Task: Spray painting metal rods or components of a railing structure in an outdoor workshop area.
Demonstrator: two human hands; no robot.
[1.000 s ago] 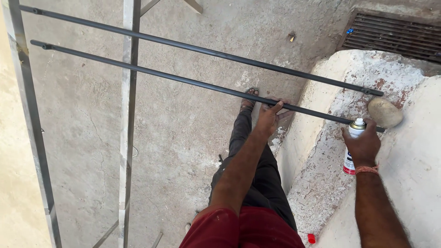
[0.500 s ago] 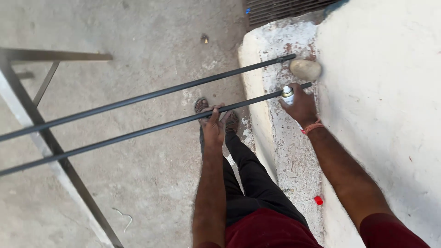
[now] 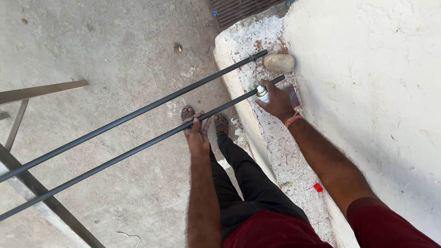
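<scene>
Two long dark metal rods run from the lower left up to a white ledge at the upper right. My left hand rests on the nearer rod, fingers spread over it. The farther rod lies parallel, its end on the ledge beside a rounded stone. My right hand grips a small spray can with a white top, held close to the ledge end of the nearer rod. A red-orange band circles my right wrist.
A white plastered wall fills the right side. A grey metal frame stands at the left on the concrete floor. A small red cap lies on the ledge. A drain grate sits at the top. My sandalled feet are below the rods.
The view has swung, so the rods now slant up to the right. My right hand with the can has shifted slightly along the rod end; my left hand stays on the nearer rod.
</scene>
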